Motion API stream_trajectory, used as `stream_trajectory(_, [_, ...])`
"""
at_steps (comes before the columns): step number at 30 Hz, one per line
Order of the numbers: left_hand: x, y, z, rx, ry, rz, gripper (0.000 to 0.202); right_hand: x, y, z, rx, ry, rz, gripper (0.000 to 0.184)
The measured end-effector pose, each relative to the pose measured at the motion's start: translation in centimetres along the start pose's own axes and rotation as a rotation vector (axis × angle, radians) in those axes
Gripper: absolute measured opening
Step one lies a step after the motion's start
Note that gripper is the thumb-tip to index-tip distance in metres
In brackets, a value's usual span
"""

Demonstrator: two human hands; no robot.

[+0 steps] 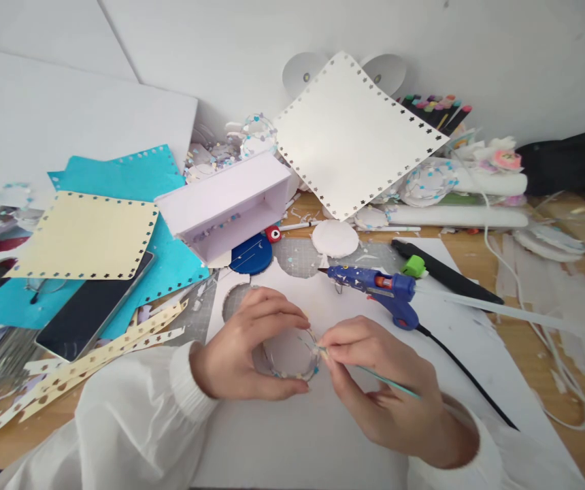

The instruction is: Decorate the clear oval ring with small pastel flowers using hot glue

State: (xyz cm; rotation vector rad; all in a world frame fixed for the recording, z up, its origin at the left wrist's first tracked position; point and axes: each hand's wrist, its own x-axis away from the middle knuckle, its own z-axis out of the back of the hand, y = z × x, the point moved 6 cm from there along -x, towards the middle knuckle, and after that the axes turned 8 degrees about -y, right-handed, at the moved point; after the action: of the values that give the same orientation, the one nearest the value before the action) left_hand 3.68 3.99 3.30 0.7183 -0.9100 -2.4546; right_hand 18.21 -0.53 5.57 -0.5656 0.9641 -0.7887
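Observation:
My left hand (pixel 249 350) curls round a small clear ring (pixel 292 354) edged with tiny beads, thumb under it and fingers over its top. My right hand (pixel 379 381) pinches at the ring's right edge and also holds a thin teal stick (pixel 389 384) that points back toward my wrist. Both hands rest over a white sheet (pixel 323 435) with round holes cut in it. A blue glue gun (pixel 381 289) lies just beyond my right hand, nozzle to the left.
A white open box (pixel 228 207) lies tipped on its side behind the hands. Punched-edge sheets lie about: white (pixel 354 136), cream (pixel 86 235), turquoise (pixel 134 177). A dark tablet (pixel 88 309), punched paper strips (pixel 93 361), a black knife (pixel 445 272) and cords (pixel 476 384) surround the work.

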Motion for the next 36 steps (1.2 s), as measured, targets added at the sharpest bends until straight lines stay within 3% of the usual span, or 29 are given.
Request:
stream_trajectory(27, [0.1, -0.1, 0.1, -0.036, -0.021, 0.031, 0.060, -0.3, -0.5, 0.5, -0.008, -0.024, 0.044, 0.029])
stream_trajectory(36, [-0.1, -0.1, -0.1, 0.041, -0.079, 0.053, 0.055, 0.4, 0.6, 0.1, -0.139, 0.060, 0.002, 0.030])
